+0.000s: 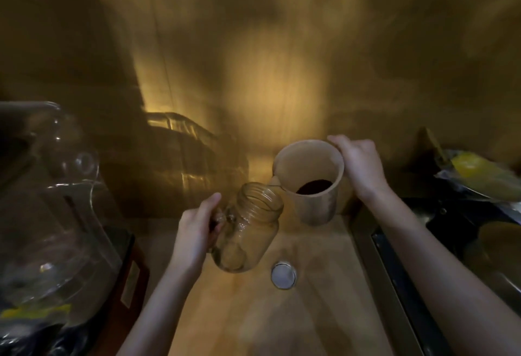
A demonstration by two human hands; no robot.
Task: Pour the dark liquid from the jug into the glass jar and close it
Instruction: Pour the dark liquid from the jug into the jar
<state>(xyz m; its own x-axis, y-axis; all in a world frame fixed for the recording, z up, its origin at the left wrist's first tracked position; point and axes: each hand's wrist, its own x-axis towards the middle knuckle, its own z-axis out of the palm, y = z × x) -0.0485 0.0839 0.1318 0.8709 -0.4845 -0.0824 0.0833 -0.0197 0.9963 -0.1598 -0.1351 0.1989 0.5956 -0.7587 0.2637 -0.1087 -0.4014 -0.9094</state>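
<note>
- One glass jar (pixel 248 229) was in view, lidless, held above the bench (pixel 282 313) and tilted so that its threaded mouth faced up and to the right, toward the jug.
- One jug (pixel 310 183) was in view, pale and opaque, raised just right of the jar; its spout sat at the lower left of the rim, touching or just beside the jar mouth, and which of the two could not be told.
- One pool of dark liquid (pixel 314 186) lay at the bottom of the jug; whether any had reached the jar could not be told.
- One round metal lid (pixel 283 275) lay flat on the bench, below the jar and apart from it.
- One large clear glass vessel (pixel 56 214) stood at the left edge of the bench.
- One sink (pixel 451 243) holding blurred dishes sat to the right of the bench.
- Two hands were in view, one per container.
- The left hand (pixel 197 231) was closed on the left side of the jar at its glass handle, thumb pointing up, forearm entering from the bottom centre.
- The right hand (pixel 358 167) was wrapped over the far right side of the jug at the rim, knuckles up, wrist bent; the forearm entered from the lower right.
- The picture was dim and soft, so finer detail was not legible.
</note>
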